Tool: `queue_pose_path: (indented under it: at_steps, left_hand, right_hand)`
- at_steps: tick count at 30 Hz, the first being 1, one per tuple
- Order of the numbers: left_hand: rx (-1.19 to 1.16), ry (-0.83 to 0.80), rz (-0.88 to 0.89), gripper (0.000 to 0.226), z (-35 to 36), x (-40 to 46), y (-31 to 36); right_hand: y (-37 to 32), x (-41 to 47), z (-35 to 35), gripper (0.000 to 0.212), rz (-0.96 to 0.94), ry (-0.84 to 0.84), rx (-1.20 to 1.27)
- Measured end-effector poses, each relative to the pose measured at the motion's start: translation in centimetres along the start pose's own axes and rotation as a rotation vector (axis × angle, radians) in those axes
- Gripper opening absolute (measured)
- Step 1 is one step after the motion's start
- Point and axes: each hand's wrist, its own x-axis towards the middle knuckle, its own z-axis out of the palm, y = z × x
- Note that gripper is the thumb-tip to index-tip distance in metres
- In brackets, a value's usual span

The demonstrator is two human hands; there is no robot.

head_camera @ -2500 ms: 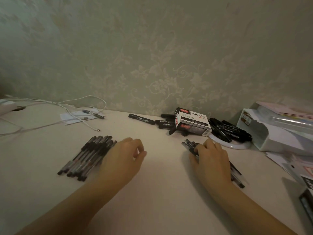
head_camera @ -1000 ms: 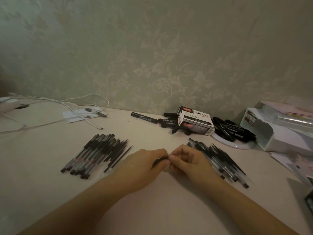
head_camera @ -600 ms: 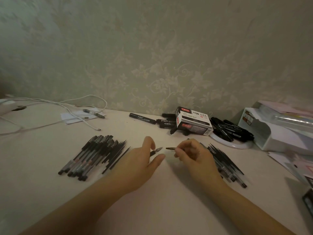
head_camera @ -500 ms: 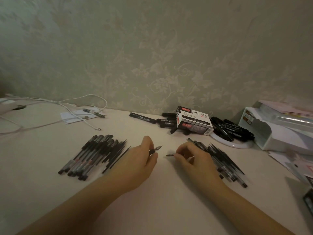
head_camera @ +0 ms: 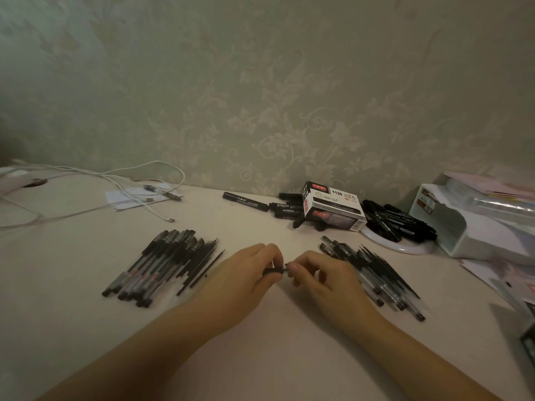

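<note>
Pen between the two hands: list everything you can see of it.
Only a short dark stretch of the pen shows, black and plastic-looking, lying roughly level, left to right, over the table. The left hand pinches one end, the right hand the other; the hands hide the rest. Tip, cap and print cannot be made out.

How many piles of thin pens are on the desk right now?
2. The left pile lies beside the left hand; the right pile lies beside the right hand, partly hidden behind it. Both hands pinch one loose pen.
</note>
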Motion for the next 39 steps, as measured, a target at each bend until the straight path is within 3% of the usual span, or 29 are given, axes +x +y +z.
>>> queue_pose_path:
  at_steps: [11,19,23,30,34,39]
  left_hand:
    - [-0.099,-0.033,-0.043,0.010,-0.29,0.34,-0.11]
    - [-0.066,0.013,-0.013,0.010,0.10,0.12,-0.07]
    - [-0.062,0.005,-0.014,0.010,0.31,0.10,-0.26]
    - [-0.078,0.013,-0.025,0.009,0.38,0.16,-0.32]
    - [-0.081,0.010,-0.029,0.009,0.44,0.09,-0.37]
    - [-0.094,0.030,-0.038,0.010,0.33,0.21,-0.49]
  right_hand:
    - [0.49,0.28,-0.51,0.004,0.071,-0.040,0.264]
    - [0.39,0.27,-0.03,0.022,0.066,0.006,0.199]
    - [0.77,0.32,0.04,0.005,0.051,-0.030,0.179]
    - [0.50,0.33,0.04,0.024,0.063,0.003,0.199]
    - [0.81,0.33,-0.01,0.005,0.052,-0.016,0.184]
    - [0.71,0.46,0.06,0.018,0.099,0.000,0.200]
